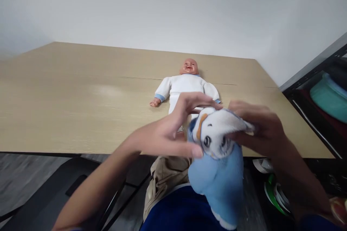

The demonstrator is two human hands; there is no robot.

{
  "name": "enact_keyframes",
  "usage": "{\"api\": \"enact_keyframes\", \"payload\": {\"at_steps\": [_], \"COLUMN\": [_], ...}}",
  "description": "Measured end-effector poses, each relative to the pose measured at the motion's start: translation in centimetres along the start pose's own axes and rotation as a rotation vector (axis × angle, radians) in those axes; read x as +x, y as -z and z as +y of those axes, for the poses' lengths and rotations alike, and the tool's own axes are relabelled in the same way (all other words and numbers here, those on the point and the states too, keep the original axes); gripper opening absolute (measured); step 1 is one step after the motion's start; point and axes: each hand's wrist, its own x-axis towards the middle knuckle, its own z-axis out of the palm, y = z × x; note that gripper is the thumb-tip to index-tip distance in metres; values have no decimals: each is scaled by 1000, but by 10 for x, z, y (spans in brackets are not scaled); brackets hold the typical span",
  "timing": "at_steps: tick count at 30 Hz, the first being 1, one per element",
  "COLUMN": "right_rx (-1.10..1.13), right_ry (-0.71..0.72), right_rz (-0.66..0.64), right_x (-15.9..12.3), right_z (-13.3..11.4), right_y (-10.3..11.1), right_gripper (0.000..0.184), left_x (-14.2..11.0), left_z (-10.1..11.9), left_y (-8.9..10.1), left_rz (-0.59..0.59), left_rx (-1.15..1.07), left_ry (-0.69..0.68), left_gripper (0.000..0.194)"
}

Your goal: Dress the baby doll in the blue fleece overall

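L hand (166, 133) & R hand (261, 126) both grasp blue/white plush item (226, 180), held up at worktop's (81, 108) near edge; R blurred. Done: doll (187, 83) lies face-up on worktop, dressed in white. Left, prob.: plush item, not yet set down.

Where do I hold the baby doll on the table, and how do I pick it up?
Try holding the doll around its chest, under both arms, coming from its two sides. It lies face up on the table with its arms spread out, so its sides look easiest to reach. I wouldn't choose the legs: the left hand and the blue fuzzy cloth partly hide them.
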Motion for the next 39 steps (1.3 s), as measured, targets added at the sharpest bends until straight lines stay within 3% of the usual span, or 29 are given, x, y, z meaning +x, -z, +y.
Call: {"api": "enact_keyframes", "payload": {"at_steps": [5, 11, 14, 20, 25, 28, 32, 35, 39], "right_rx": [-83, 45, 113, 326, 293, 212, 130, 187, 311], "right_ry": [131, 75, 30, -272, -154, -110, -119, -137, -281], "right_rz": [-61, -86, -91, -84, 161, 231, 192, 129, -55], "right_x": [62, 93, 100, 91, 88, 92, 96, 95, 91], "right_z": [39, 78, 92, 128, 148, 147, 144, 145, 148], "right_y": [22, 31, 27, 16, 12, 15, 20, 18, 15], "right_gripper": [26, 40, 33, 48, 43, 49, 51, 50, 62], "left_x": [56, 71, 70, 72, 72, 71, 70, 70, 70], "left_z": [-9, -21, -34, -57, -63, -64, -65, -64, -65], "left_y": [54, 91, 103, 112, 116, 117, 117, 115, 113], "left_rz": [-185, 47, 91, 204, 257, 290, 308, 326, 359], "left_rx": [175, 303, 325, 391, 434, 422, 428, 454, 485], "left_ry": [25, -138, -129, -71, -55, -73, -175, -152, -161], "left_gripper": [28, 25, 24, 35, 36, 32, 23, 25, 30]}}
